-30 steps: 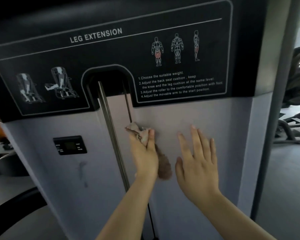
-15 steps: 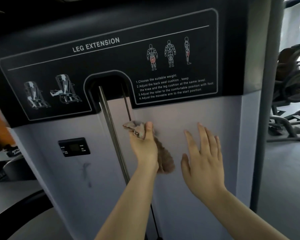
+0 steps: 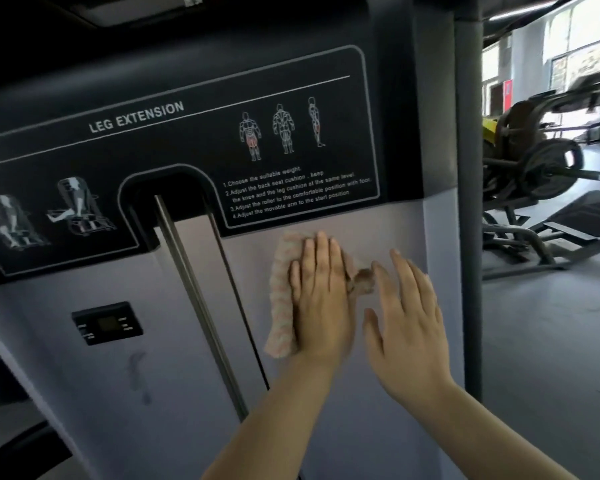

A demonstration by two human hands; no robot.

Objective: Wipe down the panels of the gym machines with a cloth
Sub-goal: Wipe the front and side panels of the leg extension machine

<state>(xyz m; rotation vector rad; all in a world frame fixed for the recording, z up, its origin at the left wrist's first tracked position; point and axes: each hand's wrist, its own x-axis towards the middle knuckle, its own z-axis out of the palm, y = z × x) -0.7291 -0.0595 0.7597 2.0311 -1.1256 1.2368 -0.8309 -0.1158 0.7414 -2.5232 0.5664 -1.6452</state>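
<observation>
Straight fingers [image 3: 321, 258] of the left hand [image 3: 321, 306] lie flat and press a pale pink and white patterned cloth [image 3: 280, 306] against the light grey flat panel [image 3: 392, 230] of the leg machine. That cloth is spread on the panel just under the black sign with white words and little body drawings [image 3: 291, 140] (it reads LEG EXTENSION). One brown, bunched-up end of the cloth [image 3: 362, 280] pokes out between the two hands. Just beside it, the right hand [image 3: 406, 327] is spread out with straight, loose fingers and grips nothing; whether it touches the panel is hard to tell. Left of the cloth a shiny silver metal rod [image 3: 194, 299] runs down a slot. Farther left sits a small black box with a little screen [image 3: 106, 323], and below it a dark smudge [image 3: 139, 379]. Past a dark grey post [image 3: 468, 237], another black gym machine with round weight plates [image 3: 541, 168] stands on the grey floor.
</observation>
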